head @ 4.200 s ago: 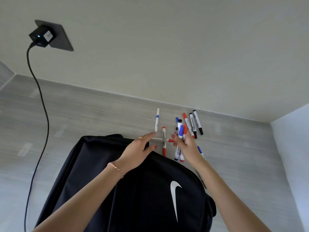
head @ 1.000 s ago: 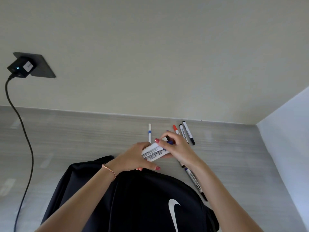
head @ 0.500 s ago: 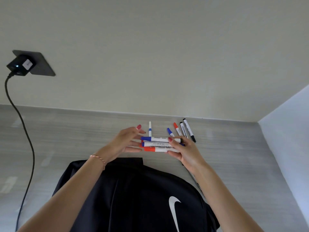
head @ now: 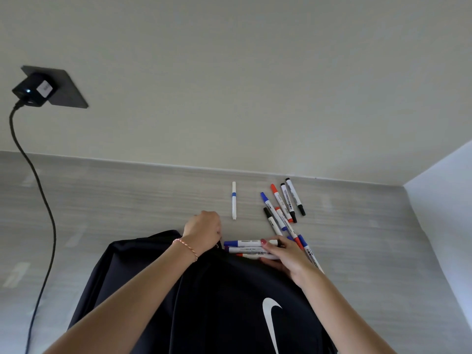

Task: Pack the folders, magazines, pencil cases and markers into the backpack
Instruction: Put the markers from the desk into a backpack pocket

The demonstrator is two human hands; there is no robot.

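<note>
A black backpack (head: 204, 302) with a white swoosh lies on the grey floor in front of me. My right hand (head: 286, 259) grips a bundle of three markers (head: 245, 247) lying crosswise at the backpack's top edge. My left hand (head: 204, 231) is curled at that same top edge, fingers closed on the black fabric of the opening. Several loose markers (head: 283, 205) with blue, red and black caps lie on the floor beyond my right hand. A single white marker with a blue band (head: 234, 200) lies apart, above my left hand.
A black charger (head: 33, 89) sits in a wall socket at the upper left, its cable (head: 43, 200) trailing down across the floor at the left. The beige wall meets the floor just behind the markers. A pale wall (head: 444, 200) closes the right side.
My right hand has brought the three markers down from mid-air to the backpack's top edge. My left hand let go of them and now grips the bag's opening.
</note>
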